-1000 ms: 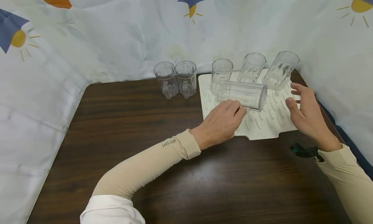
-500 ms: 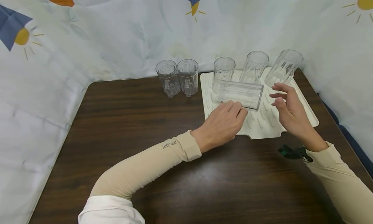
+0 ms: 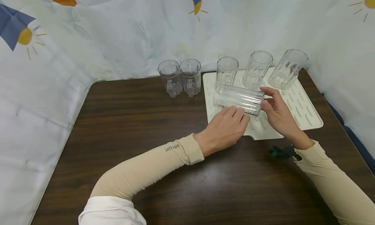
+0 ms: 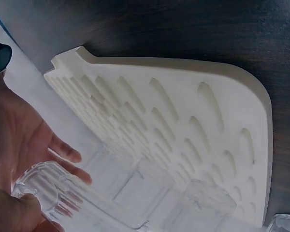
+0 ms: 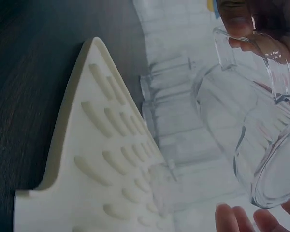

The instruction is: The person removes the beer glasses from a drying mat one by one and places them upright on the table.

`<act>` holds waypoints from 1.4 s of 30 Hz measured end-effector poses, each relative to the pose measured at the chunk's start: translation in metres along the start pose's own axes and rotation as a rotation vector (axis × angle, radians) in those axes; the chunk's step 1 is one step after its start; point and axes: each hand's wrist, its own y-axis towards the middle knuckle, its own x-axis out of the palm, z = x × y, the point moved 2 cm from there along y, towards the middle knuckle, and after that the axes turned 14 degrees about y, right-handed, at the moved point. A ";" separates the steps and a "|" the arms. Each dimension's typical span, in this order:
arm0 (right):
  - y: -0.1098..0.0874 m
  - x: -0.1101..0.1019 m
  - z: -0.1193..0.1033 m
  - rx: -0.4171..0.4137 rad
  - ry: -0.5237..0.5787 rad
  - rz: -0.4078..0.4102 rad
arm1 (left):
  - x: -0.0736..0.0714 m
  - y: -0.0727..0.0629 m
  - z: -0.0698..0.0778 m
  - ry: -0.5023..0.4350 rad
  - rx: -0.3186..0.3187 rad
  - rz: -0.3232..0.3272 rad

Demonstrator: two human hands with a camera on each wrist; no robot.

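A clear mug (image 3: 241, 98) lies sideways in the air over a cream drying mat (image 3: 304, 112). My left hand (image 3: 224, 129) grips its handle, seen from the other side in the right wrist view, where the left fingers (image 5: 241, 24) curl over the handle. At the mug's right end is my right hand (image 3: 278, 116), thumb and fingers spread around that end. In the left wrist view the right hand (image 4: 19, 130) has extended fingers behind the clear mug (image 4: 53, 193). Whether the right fingertips touch the mug I cannot tell.
Three clear mugs stand at the mat's back: a left one (image 3: 228, 67), a middle one (image 3: 257, 68) and a right one (image 3: 288, 68). Two more mugs, one (image 3: 170, 77) beside another (image 3: 190, 76), stand on the dark table (image 3: 131, 120) left of the mat. A patterned curtain (image 3: 123, 39) hangs behind.
My right hand has moved left from the mat's right side to the mug's right end. My left hand keeps its grip on the handle, and the mug has turned a little.
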 end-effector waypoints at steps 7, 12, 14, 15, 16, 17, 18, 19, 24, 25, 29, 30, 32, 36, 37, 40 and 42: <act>0.003 0.008 0.002 0.018 0.043 -0.021 | 0.003 -0.004 0.000 -0.002 0.008 -0.050; 0.004 0.010 0.004 0.055 -0.014 -0.018 | 0.007 -0.008 -0.001 0.002 0.008 -0.055; 0.004 0.011 0.004 0.060 -0.010 -0.014 | 0.009 -0.009 -0.001 0.010 0.008 -0.050; 0.004 0.011 0.005 0.059 -0.001 -0.012 | 0.009 -0.010 -0.001 0.014 0.009 -0.047; 0.005 0.011 0.005 0.058 0.009 -0.010 | 0.010 -0.011 -0.001 0.015 0.010 -0.045; 0.005 0.012 0.006 0.055 0.017 -0.008 | 0.011 -0.012 -0.002 0.015 0.012 -0.044; 0.005 0.012 0.006 0.051 0.023 -0.006 | 0.011 -0.012 -0.002 0.012 0.016 -0.044; 0.005 0.012 0.007 0.046 0.031 -0.006 | 0.012 -0.013 -0.001 0.006 0.021 -0.046; 0.005 0.014 0.009 0.030 0.087 0.012 | 0.012 -0.014 -0.002 -0.002 0.047 -0.035; 0.005 0.015 0.009 0.029 0.104 0.015 | 0.012 -0.014 -0.002 0.000 0.053 -0.029; 0.005 0.016 0.010 0.024 0.138 0.019 | 0.013 -0.018 -0.003 0.012 0.069 -0.003; 0.005 0.017 0.010 0.021 0.135 0.019 | 0.013 -0.019 -0.003 0.013 0.070 0.002; 0.006 0.018 0.011 0.016 0.126 0.020 | 0.014 -0.022 -0.004 0.007 0.073 0.009; 0.006 0.019 0.012 0.015 0.107 0.025 | 0.015 -0.025 -0.006 -0.018 0.073 0.029; 0.006 0.019 0.012 0.018 0.103 0.026 | 0.015 -0.026 -0.006 -0.028 0.073 0.034; 0.005 0.018 0.011 0.022 0.102 0.036 | 0.015 -0.027 -0.008 -0.046 0.078 0.047; 0.005 0.018 0.010 0.020 0.106 0.040 | 0.015 -0.029 -0.009 -0.058 0.086 0.051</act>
